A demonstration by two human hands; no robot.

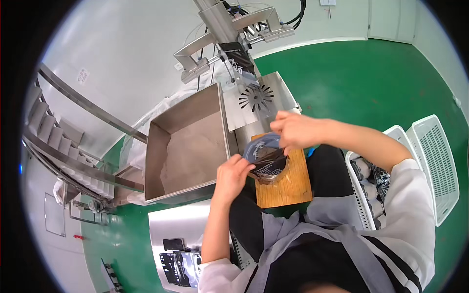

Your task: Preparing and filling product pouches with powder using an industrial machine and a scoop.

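My left hand (232, 177) pinches one edge of a dark printed plastic pouch (271, 168), its fingers closed. My right hand (300, 131) is closed at the opposite upper edge, so the pouch is stretched between the two. A bluish-grey rounded rim (250, 152) shows just behind the pouch; whether it belongs to the pouch or to a separate container, I cannot tell. Under the pouch, a wooden board (288, 193) lies between my knees. What the pouch contains is hidden.
Left of my hands stands a metal bin (195, 146) of greyish powder. Ahead is a machine (220, 24) with a slotted metal disc (256, 97). White baskets (432, 166) stand at right, one holding filled pouches (373, 190). Flat pouches (178, 268) and a dark phone-like object (173, 244) lie lower left.
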